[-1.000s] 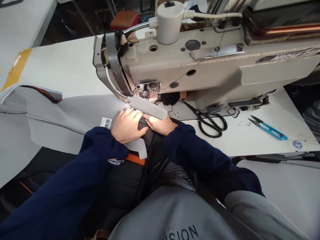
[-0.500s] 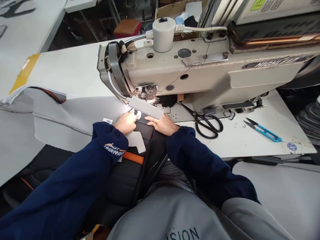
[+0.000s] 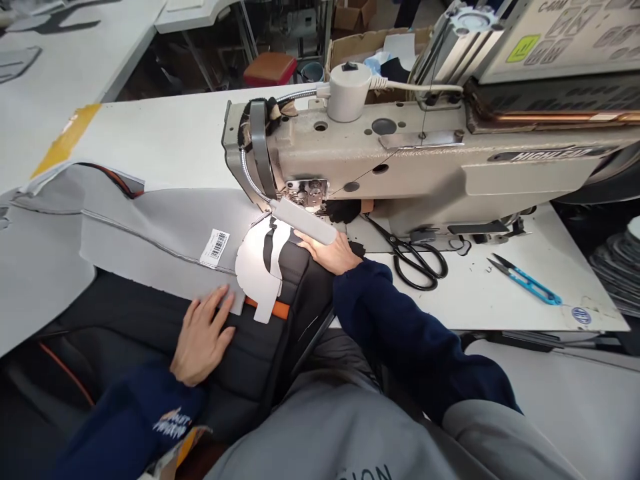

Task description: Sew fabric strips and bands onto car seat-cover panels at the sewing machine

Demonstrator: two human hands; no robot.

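My left hand (image 3: 203, 337) lies with fingers spread on the black quilted seat-cover material (image 3: 253, 347), its fingertips at the edge of the grey fabric backing (image 3: 165, 227). My right hand (image 3: 330, 253) rests on the black material close under the sewing machine's needle area, a finger stretched leftward; the lamp bar (image 3: 305, 220) hides part of it. Between the hands, a white curved piece (image 3: 255, 260) hangs over the material at the machine. A barcode label (image 3: 215, 248) sits on the grey backing, and an orange strip (image 3: 280, 309) shows below the white piece.
The sewing machine (image 3: 400, 167) stands across the table. Black scissors (image 3: 417, 263) and blue thread snips (image 3: 530, 280) lie right of my right hand. Yellow tape (image 3: 67, 139) marks the table at left. A red stool (image 3: 270, 69) stands behind.
My left hand has left the needle area, moving down and left, and now lies spread on the material. The white curved piece shows more fully. My right hand stays by the machine.
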